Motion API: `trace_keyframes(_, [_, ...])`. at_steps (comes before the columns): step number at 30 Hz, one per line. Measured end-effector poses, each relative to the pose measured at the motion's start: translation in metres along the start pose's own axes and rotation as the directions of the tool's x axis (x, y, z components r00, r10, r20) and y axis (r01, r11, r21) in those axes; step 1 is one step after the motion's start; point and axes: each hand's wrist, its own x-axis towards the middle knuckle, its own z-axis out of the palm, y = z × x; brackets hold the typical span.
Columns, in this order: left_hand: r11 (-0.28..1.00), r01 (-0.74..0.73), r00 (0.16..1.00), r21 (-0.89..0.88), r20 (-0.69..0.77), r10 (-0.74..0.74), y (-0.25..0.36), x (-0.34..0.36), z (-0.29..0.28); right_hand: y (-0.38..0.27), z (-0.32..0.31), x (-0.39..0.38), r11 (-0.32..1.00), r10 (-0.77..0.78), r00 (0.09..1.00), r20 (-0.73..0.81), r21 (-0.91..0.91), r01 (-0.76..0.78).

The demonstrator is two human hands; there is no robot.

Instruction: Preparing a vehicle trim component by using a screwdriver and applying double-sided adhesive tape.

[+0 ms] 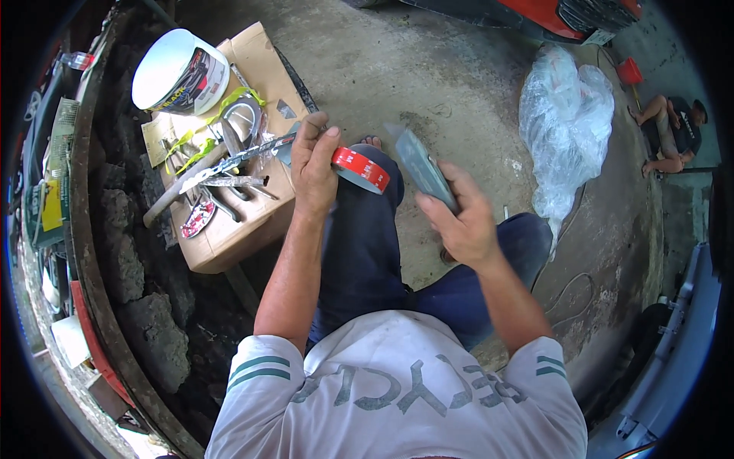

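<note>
My left hand (315, 161) is closed on a roll of red tape (359, 164), held beside my raised knee. A metal strip (243, 157) reaches from the tools on the cardboard to just behind that hand; I cannot tell whether they touch. To its right my right hand (459, 218) grips a grey utility knife (420, 172), blade pointing up toward the upper left, apart from the tape. On the cardboard (195, 254) at my left lie pliers, green scraps and assorted tools, with a white bucket (172, 65) at the back.
Crumpled clear plastic (566, 130) lies on the concrete floor (451, 69) at right, near a cable. Another person (673, 134) sits beyond it. A red and black object (535, 19) is at the top. Broken concrete (153, 336) lies along the left.
</note>
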Motion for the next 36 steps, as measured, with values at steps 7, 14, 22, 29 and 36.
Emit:
trace_keyframes(7, [0.975,-0.066,0.998,0.213,0.016,0.064,0.006,-0.001,0.012,-0.064,-0.026,-0.002,0.755,-0.306,0.844,0.441,-0.427,0.498])
trace_keyframes(14, [0.981,-0.075,0.996,0.177,0.067,0.064,0.005,-0.003,0.012,-0.078,-0.025,0.001,0.709,-0.174,0.852,0.495,-0.537,0.457])
trace_keyframes(22, [0.953,-0.110,0.991,0.281,0.105,0.083,0.006,-0.002,0.011,-0.080,-0.022,0.001,0.705,-0.138,0.849,0.511,-0.551,0.447])
trace_keyframes(29, [0.957,-0.107,0.994,0.269,0.065,0.092,0.005,-0.004,0.016,-0.089,-0.018,0.000,0.667,-0.053,0.866,0.497,-0.627,0.401])
trace_keyframes(36, [0.938,-0.103,0.992,0.332,0.102,0.072,0.008,-0.004,0.015,-0.088,-0.021,0.002,0.660,-0.132,0.841,0.525,-0.586,0.469])
